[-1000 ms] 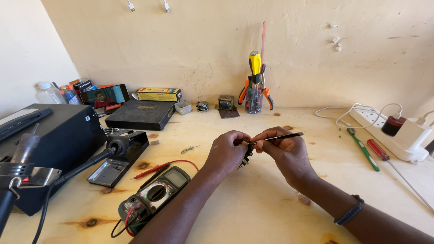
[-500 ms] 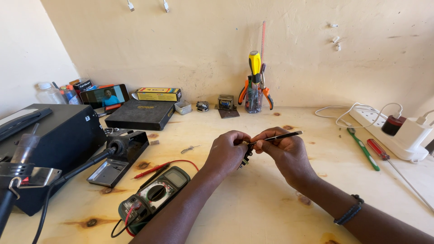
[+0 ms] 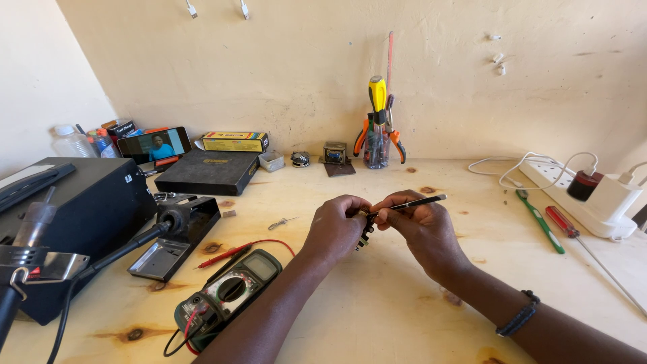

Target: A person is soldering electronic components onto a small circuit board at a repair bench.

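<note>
Both hands meet above the middle of the counter (image 3: 404, 317). The left hand (image 3: 335, 226) pinches a small dark part (image 3: 366, 236) in closed fingers; the right hand (image 3: 421, 226) grips a thin black tool (image 3: 421, 201), its tip at the part. A multimeter (image 3: 229, 293) lies near the left forearm.

Both hands meet mid-counter (image 3: 377, 303), the multimeter (image 3: 226, 296) just left of them near the front edge. Further left sits the soldering station (image 3: 74, 209). Tool jar (image 3: 377, 141) stands behind against the wall, power strip (image 3: 579, 195) and two screwdrivers (image 3: 546, 226) off right.
</note>
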